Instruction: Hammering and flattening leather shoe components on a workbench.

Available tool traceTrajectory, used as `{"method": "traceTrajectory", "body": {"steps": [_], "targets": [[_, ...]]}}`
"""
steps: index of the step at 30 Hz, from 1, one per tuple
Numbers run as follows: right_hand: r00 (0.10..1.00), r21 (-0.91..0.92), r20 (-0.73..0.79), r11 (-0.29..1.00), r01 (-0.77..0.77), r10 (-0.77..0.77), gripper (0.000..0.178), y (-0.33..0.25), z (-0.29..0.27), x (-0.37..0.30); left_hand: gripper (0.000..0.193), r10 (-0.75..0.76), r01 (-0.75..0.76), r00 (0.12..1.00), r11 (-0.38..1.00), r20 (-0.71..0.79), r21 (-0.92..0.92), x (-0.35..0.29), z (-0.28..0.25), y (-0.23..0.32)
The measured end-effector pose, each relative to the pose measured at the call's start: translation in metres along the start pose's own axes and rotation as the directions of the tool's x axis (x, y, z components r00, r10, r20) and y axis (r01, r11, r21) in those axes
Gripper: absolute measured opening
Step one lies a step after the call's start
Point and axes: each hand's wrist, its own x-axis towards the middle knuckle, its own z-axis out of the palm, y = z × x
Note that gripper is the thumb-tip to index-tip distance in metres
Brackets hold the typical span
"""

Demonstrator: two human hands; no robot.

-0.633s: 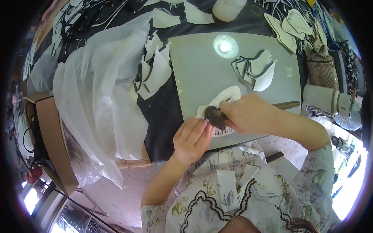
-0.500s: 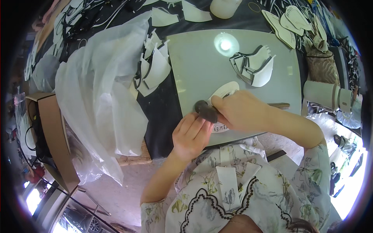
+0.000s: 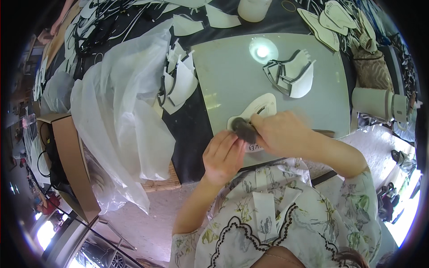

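Observation:
My right hand (image 3: 283, 131) is closed round a hammer (image 3: 243, 129). Its dark rounded head is over the near part of a pale, curved pattern piece (image 3: 267, 102), and the end of a brown handle shows beyond my wrist. Just left of the head is my left hand (image 3: 223, 156), its fingers bent and pressed together at the edge of the piece. Whatever those fingertips pinch is hidden by the hammer head. The pattern piece lies on a grey-green board (image 3: 219, 71), with a slot and printed marks on it.
White shoe-upper-like pieces with black edging (image 3: 297, 78) rest at the board's far right. More white pieces (image 3: 181, 82) lie left of it, beside a large translucent plastic sheet (image 3: 125, 102). A cardboard box (image 3: 73, 156) stands left, a white cylindrical machine part (image 3: 375, 105) right.
My right hand and the hammer have shifted slightly right and nearer to me, with some blur on the hand. More of the pattern piece shows. The whole view has also shifted a little.

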Motion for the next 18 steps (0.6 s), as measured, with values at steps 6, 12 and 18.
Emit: {"method": "traceTrajectory", "body": {"steps": [6, 12, 18], "targets": [[0.999, -0.027, 0.046, 1.0, -0.013, 0.015, 0.039, -0.01, -0.013, -0.003, 0.022, 0.022, -0.022, 1.0, 0.999, 0.001, 0.026, -0.001, -0.003, 0.001], [0.997, -0.032, 0.071, 0.999, -0.023, 0.025, 0.032, 0.003, -0.008, -0.002, 0.023, -0.026, 0.022, 0.999, 0.995, 0.034, 0.098, 0.006, -0.008, 0.006], [1.0, 0.035, -0.006, 0.999, -0.022, 0.022, 0.04, 0.004, -0.002, -0.019, 0.02, -0.052, 0.054, 0.998, 0.996, -0.027, 0.072, -0.003, -0.005, 0.005]]}}
